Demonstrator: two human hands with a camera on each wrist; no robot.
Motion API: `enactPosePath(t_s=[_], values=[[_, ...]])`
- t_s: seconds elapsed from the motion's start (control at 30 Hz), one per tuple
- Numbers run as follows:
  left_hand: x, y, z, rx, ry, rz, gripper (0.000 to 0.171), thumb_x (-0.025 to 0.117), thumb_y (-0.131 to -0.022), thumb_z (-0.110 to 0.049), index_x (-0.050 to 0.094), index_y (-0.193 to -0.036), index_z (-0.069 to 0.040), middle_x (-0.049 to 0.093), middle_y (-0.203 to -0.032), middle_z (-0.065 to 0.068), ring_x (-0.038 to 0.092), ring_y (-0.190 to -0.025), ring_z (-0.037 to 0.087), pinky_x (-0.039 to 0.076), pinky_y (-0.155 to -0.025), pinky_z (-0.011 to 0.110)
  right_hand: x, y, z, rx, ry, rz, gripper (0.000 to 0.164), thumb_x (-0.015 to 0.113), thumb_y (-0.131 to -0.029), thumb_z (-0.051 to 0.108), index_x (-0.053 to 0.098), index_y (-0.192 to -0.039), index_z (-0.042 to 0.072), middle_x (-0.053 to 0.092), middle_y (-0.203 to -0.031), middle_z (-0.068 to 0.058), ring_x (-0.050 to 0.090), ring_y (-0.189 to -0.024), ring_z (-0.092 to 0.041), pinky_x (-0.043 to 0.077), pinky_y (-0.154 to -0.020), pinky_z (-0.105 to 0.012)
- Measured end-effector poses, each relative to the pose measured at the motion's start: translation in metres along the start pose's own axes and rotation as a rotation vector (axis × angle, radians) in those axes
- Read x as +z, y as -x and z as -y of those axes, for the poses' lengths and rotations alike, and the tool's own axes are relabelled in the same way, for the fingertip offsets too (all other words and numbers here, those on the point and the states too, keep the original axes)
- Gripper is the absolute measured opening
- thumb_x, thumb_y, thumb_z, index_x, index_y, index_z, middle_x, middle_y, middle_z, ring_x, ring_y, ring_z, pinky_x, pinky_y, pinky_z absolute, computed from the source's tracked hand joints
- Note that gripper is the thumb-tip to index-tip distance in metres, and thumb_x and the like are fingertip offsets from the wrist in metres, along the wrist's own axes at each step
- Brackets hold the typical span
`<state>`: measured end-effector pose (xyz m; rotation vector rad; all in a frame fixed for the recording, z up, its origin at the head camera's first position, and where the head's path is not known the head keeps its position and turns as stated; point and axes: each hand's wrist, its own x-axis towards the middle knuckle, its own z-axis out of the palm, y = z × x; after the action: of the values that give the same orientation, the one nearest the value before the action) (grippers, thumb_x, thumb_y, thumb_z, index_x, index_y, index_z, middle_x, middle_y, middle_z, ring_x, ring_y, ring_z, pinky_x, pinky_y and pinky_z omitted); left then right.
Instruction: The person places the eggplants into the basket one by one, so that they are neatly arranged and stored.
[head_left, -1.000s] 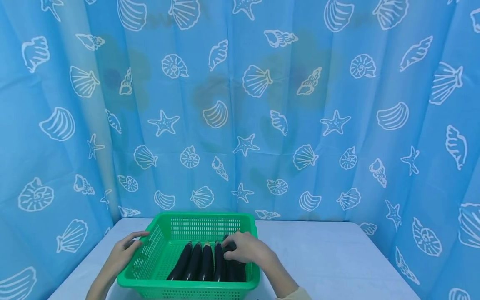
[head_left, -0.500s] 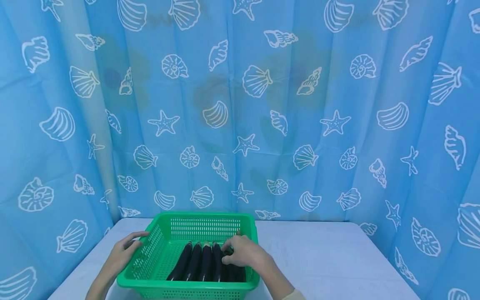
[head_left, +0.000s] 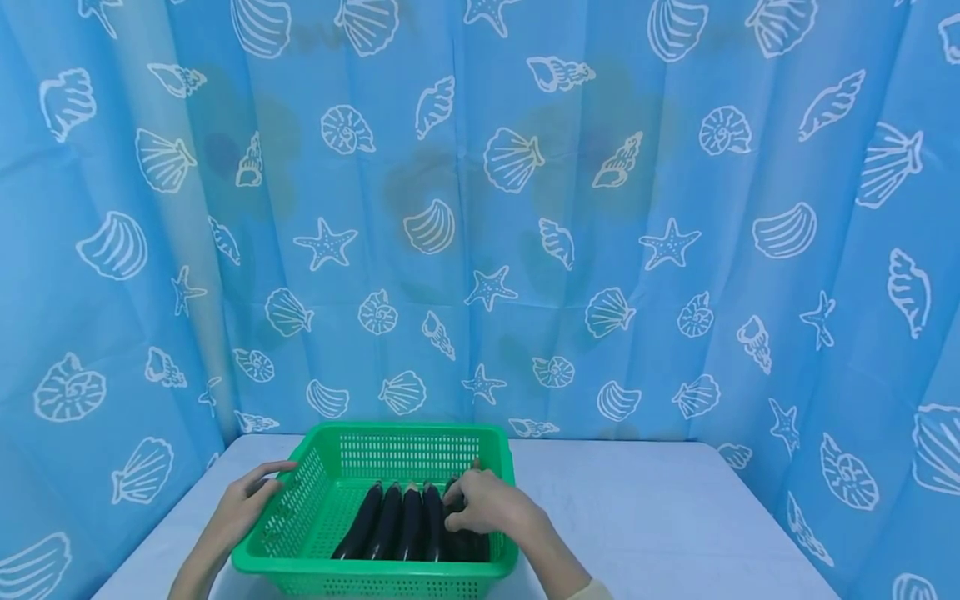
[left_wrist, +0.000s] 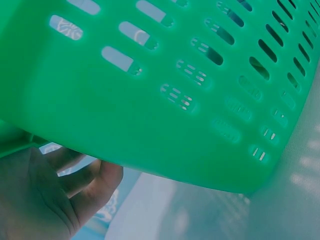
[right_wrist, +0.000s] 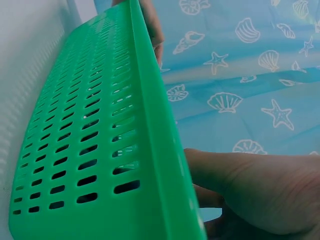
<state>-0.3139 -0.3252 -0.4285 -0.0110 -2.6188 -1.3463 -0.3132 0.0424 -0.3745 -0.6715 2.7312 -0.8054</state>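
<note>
A green perforated plastic basket (head_left: 375, 567) stands on the white table. Several dark eggplants (head_left: 386, 521) lie side by side in its right half, stems toward the far wall. My left hand (head_left: 243, 504) holds the basket's left rim; in the left wrist view its fingers (left_wrist: 102, 185) reach behind the rim. My right hand (head_left: 491, 504) is inside the basket at the right end of the row, thumb and index finger around an eggplant (head_left: 452, 500). In the right wrist view the basket's side wall hides the eggplants and the right fingertips.
The white table (head_left: 637, 517) extends to the right of the basket. A blue curtain (head_left: 480, 250) printed with white shells and starfish hangs behind the table and along both sides.
My right hand has shifted slightly left and down, and the eggplant beside its fingertips has moved a little left, closer to the row. The left hand stays on the rim.
</note>
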Motion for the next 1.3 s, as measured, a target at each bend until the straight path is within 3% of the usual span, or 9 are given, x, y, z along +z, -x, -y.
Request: enactPosePath(t_s=[0.1,0.17,0.3,0.4,0.53,0.77,0.9,1.1,1.3], values=[[-0.001,0.0,-0.001,-0.001,-0.006,-0.001,0.046,0.043,-0.106,-0.035,0.052,-0.141,-0.007,0.05,-0.142,0.03,0.06,-0.118,0.041,0.059,-0.091,0.047,0.001,-0.002,0.0,-0.007,-0.05,-0.001,0.03,0.072,-0.088,0.016,0.073,-0.115,0.006,0.075,-0.086,-0.004,0.059,-0.054,-0.014,0.048,-0.047,-0.023],[-0.001,0.0,-0.002,0.0,-0.008,-0.003,0.047,0.042,-0.106,-0.036,0.051,-0.141,-0.007,0.049,-0.143,0.03,0.058,-0.121,0.043,0.058,-0.093,0.048,0.003,-0.004,0.0,-0.01,-0.06,-0.006,0.03,0.073,-0.088,0.016,0.072,-0.115,0.005,0.075,-0.099,-0.006,0.061,-0.053,-0.013,0.051,-0.049,-0.024],[-0.002,0.001,-0.002,-0.001,-0.002,-0.001,0.047,0.042,-0.106,-0.035,0.051,-0.142,-0.006,0.047,-0.144,0.03,0.057,-0.122,0.043,0.058,-0.094,0.047,0.007,-0.008,0.001,0.005,-0.042,-0.009,0.031,0.074,-0.088,0.02,0.072,-0.116,0.007,0.07,-0.118,-0.011,0.067,-0.061,-0.014,0.062,-0.067,-0.032],[-0.002,0.0,-0.002,-0.004,0.003,0.004,0.047,0.042,-0.106,-0.035,0.051,-0.142,-0.007,0.048,-0.143,0.03,0.058,-0.12,0.042,0.059,-0.092,0.046,0.009,-0.011,0.002,0.036,-0.025,-0.004,0.032,0.075,-0.087,0.024,0.073,-0.116,0.011,0.068,-0.124,-0.009,0.071,-0.09,-0.021,0.063,-0.086,-0.041],[-0.002,-0.001,-0.003,0.001,0.004,0.007,0.047,0.042,-0.106,-0.035,0.05,-0.142,-0.007,0.047,-0.144,0.03,0.058,-0.12,0.042,0.058,-0.092,0.046,0.011,-0.014,0.003,0.079,-0.019,-0.011,0.029,0.077,-0.086,0.027,0.074,-0.113,0.017,0.066,-0.127,-0.008,0.051,-0.129,-0.033,0.058,-0.096,-0.048],[-0.001,0.0,-0.003,-0.011,0.007,0.006,0.045,0.042,-0.106,-0.033,0.05,-0.142,-0.006,0.046,-0.145,0.03,0.056,-0.123,0.045,0.058,-0.094,0.047,0.026,-0.018,0.003,0.105,-0.044,-0.001,0.028,0.081,-0.081,0.023,0.075,-0.106,0.015,0.067,-0.101,-0.004,0.066,-0.081,-0.02,0.063,-0.081,-0.043],[0.0,0.001,-0.002,-0.02,0.012,0.011,0.045,0.043,-0.106,-0.032,0.051,-0.142,-0.007,0.048,-0.142,0.031,0.059,-0.119,0.042,0.059,-0.091,0.046,0.032,-0.018,0.001,0.104,-0.053,0.009,0.024,0.082,-0.08,0.017,0.074,-0.102,0.013,0.066,-0.085,0.0,0.066,-0.068,-0.015,0.064,-0.077,-0.041],[0.0,-0.001,-0.004,-0.04,0.016,-0.005,0.042,0.044,-0.105,-0.027,0.052,-0.141,-0.007,0.058,-0.133,0.028,0.067,-0.105,0.028,0.061,-0.083,0.04,0.033,-0.016,0.001,0.101,-0.042,-0.003,0.027,0.081,-0.08,0.016,0.075,-0.106,0.011,0.066,-0.083,0.0,0.065,-0.063,-0.012,0.065,-0.077,-0.04],[0.0,0.0,-0.004,-0.054,0.02,-0.003,0.042,0.044,-0.105,-0.026,0.051,-0.141,-0.007,0.057,-0.135,0.029,0.067,-0.106,0.03,0.061,-0.084,0.041,0.032,-0.012,0.001,0.073,-0.028,-0.005,0.028,0.08,-0.082,0.022,0.075,-0.108,0.013,0.069,-0.093,-0.001,0.065,-0.078,-0.013,0.064,-0.076,-0.038]])
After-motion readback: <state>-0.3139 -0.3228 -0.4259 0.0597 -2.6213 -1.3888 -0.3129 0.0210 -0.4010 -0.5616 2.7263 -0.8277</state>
